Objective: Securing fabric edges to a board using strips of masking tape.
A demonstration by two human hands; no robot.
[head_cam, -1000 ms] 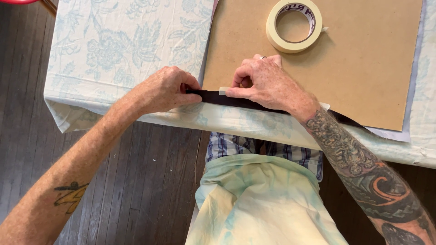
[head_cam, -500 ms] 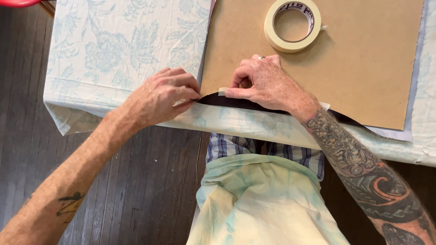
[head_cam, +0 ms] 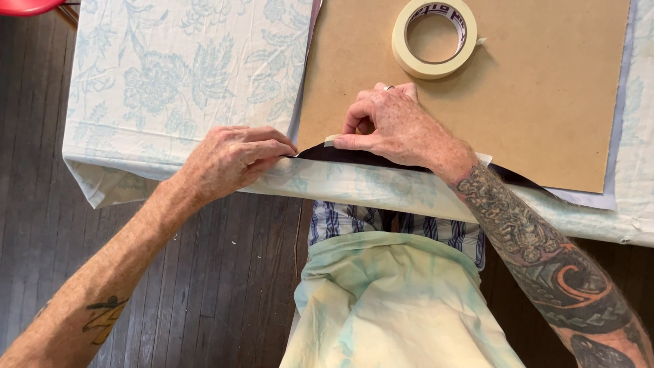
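Left hand (head_cam: 228,160) pinches the corner of the black sheet (head_cam: 354,156); right hand (head_cam: 395,129) presses it against the brown board (head_cam: 545,102), possibly with tape. Sheet looks thin, limp, light: hold at edges.

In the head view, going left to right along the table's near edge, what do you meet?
Floral tablecloth → left hand → dark strip → right hand → brown board
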